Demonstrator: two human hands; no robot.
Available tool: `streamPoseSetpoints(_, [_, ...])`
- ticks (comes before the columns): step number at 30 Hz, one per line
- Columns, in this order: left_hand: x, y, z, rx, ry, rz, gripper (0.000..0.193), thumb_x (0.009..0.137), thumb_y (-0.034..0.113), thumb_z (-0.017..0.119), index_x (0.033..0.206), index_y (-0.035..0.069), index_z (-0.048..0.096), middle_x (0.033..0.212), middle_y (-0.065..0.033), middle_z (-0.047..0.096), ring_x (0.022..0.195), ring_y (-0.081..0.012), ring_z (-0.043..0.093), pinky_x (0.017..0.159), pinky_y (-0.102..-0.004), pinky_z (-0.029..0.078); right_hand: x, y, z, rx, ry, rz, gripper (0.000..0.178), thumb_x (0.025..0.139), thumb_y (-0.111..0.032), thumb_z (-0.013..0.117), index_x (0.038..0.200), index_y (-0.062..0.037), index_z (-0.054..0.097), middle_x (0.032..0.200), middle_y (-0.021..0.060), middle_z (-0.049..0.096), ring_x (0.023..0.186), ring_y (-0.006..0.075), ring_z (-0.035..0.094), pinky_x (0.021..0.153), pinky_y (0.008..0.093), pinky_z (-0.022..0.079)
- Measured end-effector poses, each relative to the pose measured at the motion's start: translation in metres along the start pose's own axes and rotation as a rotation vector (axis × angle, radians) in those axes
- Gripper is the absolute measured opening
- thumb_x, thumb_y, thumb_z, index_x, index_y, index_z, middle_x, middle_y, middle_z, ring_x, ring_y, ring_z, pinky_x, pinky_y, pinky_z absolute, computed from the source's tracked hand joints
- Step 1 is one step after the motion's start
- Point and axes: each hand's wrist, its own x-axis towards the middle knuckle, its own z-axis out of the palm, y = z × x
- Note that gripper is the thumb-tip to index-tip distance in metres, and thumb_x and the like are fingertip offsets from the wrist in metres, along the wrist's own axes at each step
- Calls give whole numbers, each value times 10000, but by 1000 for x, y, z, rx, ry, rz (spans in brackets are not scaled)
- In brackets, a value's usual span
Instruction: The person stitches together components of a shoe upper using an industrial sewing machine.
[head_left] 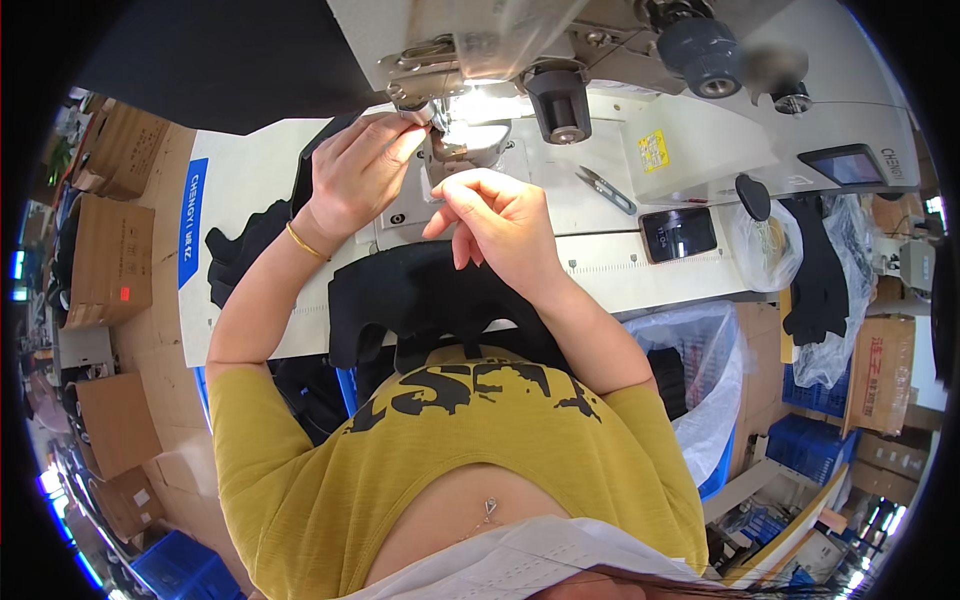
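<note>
My left hand (362, 168) is raised at the lit needle area of a sewing machine (480, 140). Its thumb and forefinger are pinched by the metal parts around the needle; anything between them is too small to see. Just right of it and nearer to me, my right hand (500, 225) hovers over the machine bed, thumb and forefinger drawn together and the other fingers loosely curled. What it pinches, if anything, does not show. Below my hands, a black fabric piece (420, 290) drapes over the table's near edge. More black fabric (250, 245) lies beside my left forearm.
On the table's right lie thread snips (607, 190), a phone (678, 235) and a plastic-lined container (765, 245). A small screen (845, 167) is on the machine. A lined blue bin (700, 380) stands below right; cardboard boxes (110, 260) stand at the left.
</note>
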Motion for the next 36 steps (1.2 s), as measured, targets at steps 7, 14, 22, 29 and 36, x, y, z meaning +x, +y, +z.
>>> streamPoseSetpoints(7, [-60,-52,-13,218,-240,-563,231,752,41,697,977,13,651,873,-164,670,746,-349,635,641,-390,513,-21,1,5,-270,27,-246,178,950,-165,584,1078,-69,662,922,104,715,655,132,653,546,239,501])
streamPoseSetpoints(14, [12,24,-64,-300,-291,-909,452,808,31,637,1240,30,506,1004,-168,645,751,-306,626,681,-382,491,-29,29,44,-1046,-103,-1248,416,809,-176,695,1217,-172,614,1267,23,607,1099,215,593,903,392,491])
streamPoseSetpoints(22, [35,29,-65,-799,-421,-1167,166,952,149,586,955,-3,652,784,-14,608,629,-62,533,579,-223,452,-32,11,14,-31,-104,32,204,924,-37,595,1103,10,508,791,88,668,620,118,641,515,229,526])
streamPoseSetpoints(29, [41,6,-26,-906,-531,-1182,231,913,193,620,948,-32,656,801,-19,641,688,-73,570,626,-240,472,-16,4,9,283,-87,110,179,943,-78,571,1072,18,493,779,104,669,541,156,654,460,236,532])
streamPoseSetpoints(36, [36,6,-20,-983,-412,-1316,182,876,169,659,927,-5,675,786,-13,640,672,-72,555,612,-234,446,-14,4,9,276,-65,106,191,940,-69,562,1093,32,511,798,113,671,528,151,639,439,233,518])
